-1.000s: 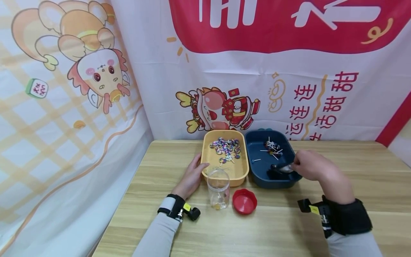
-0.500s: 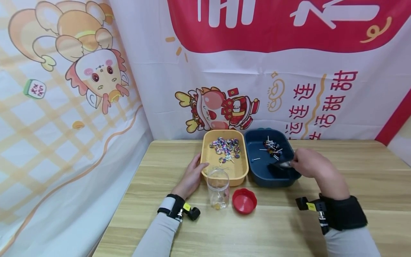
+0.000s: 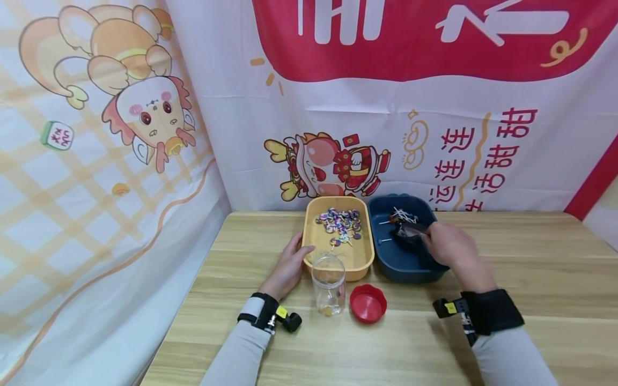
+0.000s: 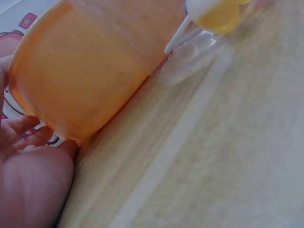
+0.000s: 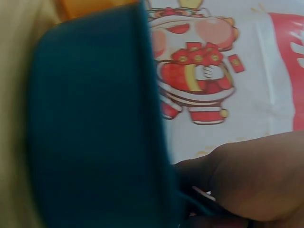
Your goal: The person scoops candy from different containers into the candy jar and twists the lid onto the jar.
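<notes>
Inside the blue bin [image 3: 386, 252], the right hand [image 3: 446, 246] has its fingers curled round the handle of a metal spoon [image 3: 410, 231], whose dull bowl points toward the little heap of lollipops [image 3: 402, 217] at the bin's far end. The right wrist view shows only the bin's dark wall and the knuckles, so the exact pinch cannot be made out. Judging by its look, the spoon is stiff, light and rather slick; a hold well back on the handle, as here, seems the sensible place. The lollipops have thin white sticks and small dark or coloured heads. They look light and hard, apt to roll off a shallow spoon, and they lie loosely crossed over one another.

The left hand [image 3: 288, 265] lies flat on the desk [image 3: 507, 332] with relaxed, straight fingers touching the near left corner of the yellow bin [image 3: 359, 262]; it grips nothing. In that bin sits a scatter of colourful wrapped sweets [image 3: 340, 221]. Just before it stands a clear jar [image 3: 328, 284], upright and open, with something yellow at the bottom, and beside the jar a red lid [image 3: 368, 303] lies on the desk. Printed cartoon banners [image 3: 338, 107] hang behind.
</notes>
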A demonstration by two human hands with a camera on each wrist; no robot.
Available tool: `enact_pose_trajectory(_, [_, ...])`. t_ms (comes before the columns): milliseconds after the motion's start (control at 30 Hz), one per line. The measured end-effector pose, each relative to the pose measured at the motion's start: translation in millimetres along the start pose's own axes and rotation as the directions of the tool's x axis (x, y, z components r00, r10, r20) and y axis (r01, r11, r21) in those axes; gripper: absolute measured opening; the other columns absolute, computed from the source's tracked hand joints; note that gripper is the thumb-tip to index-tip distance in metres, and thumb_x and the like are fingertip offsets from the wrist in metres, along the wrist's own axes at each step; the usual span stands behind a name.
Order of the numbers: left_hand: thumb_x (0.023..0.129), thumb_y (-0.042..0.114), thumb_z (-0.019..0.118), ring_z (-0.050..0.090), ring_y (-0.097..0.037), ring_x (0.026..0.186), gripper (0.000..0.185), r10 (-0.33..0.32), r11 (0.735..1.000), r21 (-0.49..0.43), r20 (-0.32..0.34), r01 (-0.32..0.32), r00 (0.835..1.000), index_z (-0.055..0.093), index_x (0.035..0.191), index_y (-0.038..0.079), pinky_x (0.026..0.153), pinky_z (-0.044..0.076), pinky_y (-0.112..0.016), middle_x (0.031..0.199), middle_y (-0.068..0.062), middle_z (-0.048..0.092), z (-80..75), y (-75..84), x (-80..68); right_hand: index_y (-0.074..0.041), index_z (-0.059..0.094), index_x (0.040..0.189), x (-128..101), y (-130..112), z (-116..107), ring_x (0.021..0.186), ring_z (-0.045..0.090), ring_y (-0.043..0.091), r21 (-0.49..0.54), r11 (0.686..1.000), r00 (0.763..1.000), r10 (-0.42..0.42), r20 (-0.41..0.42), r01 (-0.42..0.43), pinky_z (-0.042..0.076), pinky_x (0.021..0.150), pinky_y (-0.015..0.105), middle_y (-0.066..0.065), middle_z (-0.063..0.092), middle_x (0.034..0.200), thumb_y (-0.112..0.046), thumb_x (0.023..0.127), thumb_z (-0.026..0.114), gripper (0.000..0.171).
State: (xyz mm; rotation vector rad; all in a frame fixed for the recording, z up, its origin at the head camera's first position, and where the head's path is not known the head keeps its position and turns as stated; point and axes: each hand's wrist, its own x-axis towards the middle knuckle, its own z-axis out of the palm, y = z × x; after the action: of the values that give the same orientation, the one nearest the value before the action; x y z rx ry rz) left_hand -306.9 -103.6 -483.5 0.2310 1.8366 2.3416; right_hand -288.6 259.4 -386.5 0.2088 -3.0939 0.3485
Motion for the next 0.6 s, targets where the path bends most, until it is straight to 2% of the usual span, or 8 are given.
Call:
enact_pose_trajectory(100, [0.102,0.004,0.051,0.017,-0.028,0.156,0.069,-0.001,1.000,0.006,-0.004,0.001,1.000,0.018,0.163,0.008,0.127,0.022,-0.040,0.171,-0.014,0.014,0.6,0.9,-0.2,0.000,0.070,0.088,4,-2,11,0.063,0.054,0.025,0.000,1.000,0.998,-0.019,-0.060,0.019,0.044,0.053,0.035,0.009,0.058,0.071,-0.020,0.104,0.058,0.028])
enact_pose_trajectory(233, [0.102,0.004,0.050,0.018,-0.029,0.156,0.069,-0.002,1.000,0.008,-0.012,0.002,1.000,0.019,0.163,0.008,0.126,0.022,-0.040,0.171,-0.014,0.014,0.8,0.5,-0.2,0.000,0.070,0.087,9,-8,21,0.060,0.053,0.024,0.008,1.000,0.996,-0.018,-0.088,0.019,0.042,0.051,0.034,0.007,0.055,0.067,-0.019,0.104,0.057,0.029])
enact_pose_trajectory(467, [0.101,0.005,0.052,0.020,-0.029,0.155,0.070,0.001,1.000,-0.003,-0.011,-0.001,1.000,0.019,0.163,0.008,0.126,0.024,-0.040,0.170,-0.014,0.016,0.6,-0.7,-0.2,-0.004,0.069,0.090,17,-13,36,0.060,0.052,0.023,0.057,0.995,0.994,-0.080,-0.078,0.085,0.040,0.054,0.035,0.005,0.053,0.067,-0.019,0.105,0.056,0.024])
enact_pose_trajectory(600, [0.101,0.005,0.053,0.021,-0.028,0.155,0.071,-0.003,1.000,0.000,-0.010,0.003,1.000,0.019,0.163,0.008,0.126,0.025,-0.039,0.170,-0.014,0.016,0.4,-1.3,1.0,-0.003,0.066,0.099,19,-10,41,0.065,0.052,0.024,0.065,0.993,0.994,-0.100,-0.049,0.103,0.042,0.056,0.037,0.007,0.054,0.077,-0.014,0.104,0.054,0.017])
